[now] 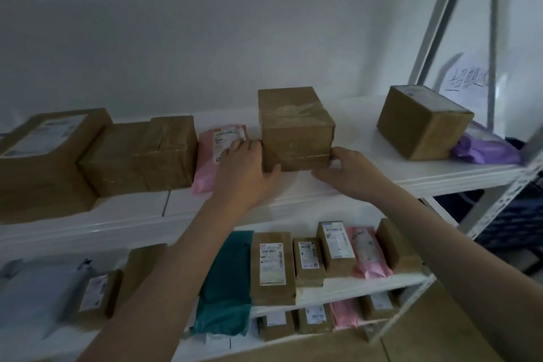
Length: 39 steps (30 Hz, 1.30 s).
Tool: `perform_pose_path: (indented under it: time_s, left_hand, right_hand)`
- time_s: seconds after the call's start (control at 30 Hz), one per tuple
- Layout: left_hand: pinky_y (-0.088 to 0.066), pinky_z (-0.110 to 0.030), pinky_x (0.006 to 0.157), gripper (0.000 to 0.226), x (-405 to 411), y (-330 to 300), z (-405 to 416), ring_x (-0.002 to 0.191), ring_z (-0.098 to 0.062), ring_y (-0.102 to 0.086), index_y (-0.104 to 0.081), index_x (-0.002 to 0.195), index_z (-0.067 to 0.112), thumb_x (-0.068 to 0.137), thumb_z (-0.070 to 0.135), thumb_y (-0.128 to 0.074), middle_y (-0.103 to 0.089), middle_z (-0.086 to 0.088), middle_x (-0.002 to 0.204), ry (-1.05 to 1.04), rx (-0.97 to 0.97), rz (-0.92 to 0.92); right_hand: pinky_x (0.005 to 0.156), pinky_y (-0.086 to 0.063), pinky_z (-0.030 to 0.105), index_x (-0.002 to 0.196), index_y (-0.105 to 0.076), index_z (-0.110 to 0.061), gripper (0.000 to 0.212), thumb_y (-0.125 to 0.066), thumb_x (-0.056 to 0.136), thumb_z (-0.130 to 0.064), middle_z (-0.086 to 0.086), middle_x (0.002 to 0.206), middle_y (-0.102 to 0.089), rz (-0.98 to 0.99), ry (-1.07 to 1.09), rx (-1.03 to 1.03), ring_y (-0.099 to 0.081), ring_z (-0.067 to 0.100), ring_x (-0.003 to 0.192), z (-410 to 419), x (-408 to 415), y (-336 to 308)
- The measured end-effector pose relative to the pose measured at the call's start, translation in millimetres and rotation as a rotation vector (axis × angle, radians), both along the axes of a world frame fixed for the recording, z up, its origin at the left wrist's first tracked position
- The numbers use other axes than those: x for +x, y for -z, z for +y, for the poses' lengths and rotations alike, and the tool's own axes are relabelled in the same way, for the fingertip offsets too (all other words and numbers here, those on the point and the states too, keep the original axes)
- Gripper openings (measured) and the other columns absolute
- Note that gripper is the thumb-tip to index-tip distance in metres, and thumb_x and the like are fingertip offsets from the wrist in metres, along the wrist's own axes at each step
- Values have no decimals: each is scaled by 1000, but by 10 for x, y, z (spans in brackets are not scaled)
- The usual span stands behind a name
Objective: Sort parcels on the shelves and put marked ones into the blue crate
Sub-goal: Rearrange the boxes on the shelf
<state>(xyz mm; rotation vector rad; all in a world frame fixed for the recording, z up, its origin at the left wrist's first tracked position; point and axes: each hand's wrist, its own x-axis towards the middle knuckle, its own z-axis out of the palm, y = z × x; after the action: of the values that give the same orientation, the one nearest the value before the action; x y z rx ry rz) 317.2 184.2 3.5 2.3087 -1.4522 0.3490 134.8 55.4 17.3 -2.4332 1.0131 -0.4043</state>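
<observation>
Both hands bracket the taped brown box [296, 129] mid-shelf, left hand [245, 169] pressed at its 9 o'clock, right hand [345, 172] at its 4 o'clock corner, so we squeeze evenly, lift level and check every face for a mark.

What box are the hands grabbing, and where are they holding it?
The taped brown box in the middle of the top shelf. The left hand presses its lower left side and the right hand its lower right corner. It sits on the shelf, not lifted.

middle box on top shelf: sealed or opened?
Sealed: the box shows tape across its closed top flaps. Left hand and right hand flank its base.
</observation>
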Motion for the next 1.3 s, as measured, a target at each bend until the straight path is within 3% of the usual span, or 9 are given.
perform_pose_path:
  time_s: [0.3,0.47,0.63,0.83,0.93,1.03,1.17,1.3]
  left_hand:
    - [-46,-38,90,40,-360,83,8,109,-27,-53,-56,108,10,90,44,-65,-61,-9,108,75,-112,53]
    - [-48,-35,88,43,-727,99,-196,111,-24,-51,-54,115,9,90,43,-66,-58,-7,111,112,-123,109]
    - [-48,-34,82,46,-1046,136,-433,110,-21,-48,-54,117,12,88,46,-66,-58,-4,111,122,-148,212]
    - [-46,-35,84,41,-1261,114,-592,107,-17,-48,-55,111,17,88,49,-67,-49,5,101,114,-160,372]
    - [-38,-50,106,33,-1221,147,-609,113,-25,-53,-54,99,23,89,54,-59,-60,4,100,79,-76,187]
    - [-23,-56,117,39,-1154,133,-527,120,-25,-53,-61,110,22,93,55,-49,-67,2,111,16,55,44]
    - [-40,-50,103,51,-923,41,-332,110,-27,-59,-66,110,22,89,60,-41,-70,3,108,-37,30,17]
    - [-51,-42,93,62,-664,-69,-166,113,-23,-61,-57,140,21,93,63,-52,-65,3,129,-47,-57,100]
  right_hand:
    - [81,-50,38,106,-63,-13,30,-65,90,-38,5,104,-66,-67,23,-3,-60,24,96,171,-348,-4]
    - [79,-49,40,91,-65,-10,29,-63,89,-39,7,93,-67,-93,77,34,-62,26,89,3,-667,3]
    - [80,-48,34,119,-64,-24,31,-64,91,-38,-10,111,-64,-177,91,49,-58,13,98,-215,-1000,0]
    - [91,-54,38,116,-64,-26,26,-64,91,-33,-9,107,-69,-260,58,56,-65,11,99,-393,-1211,-122]
    - [97,-53,45,129,-51,-43,48,-63,83,-47,-10,121,-63,-324,20,35,-62,14,111,-415,-1184,-240]
    - [96,-52,41,146,-35,-44,69,-66,84,-50,-4,140,-46,-324,32,-28,-63,16,103,-370,-1105,-308]
    - [92,-44,31,151,-29,-35,72,-66,90,-44,-2,148,-34,-316,20,-157,-53,17,117,-295,-965,-328]
    - [89,-51,32,151,-31,-32,70,-66,91,-42,-3,149,-33,-389,7,-178,-54,15,115,-226,-726,-318]
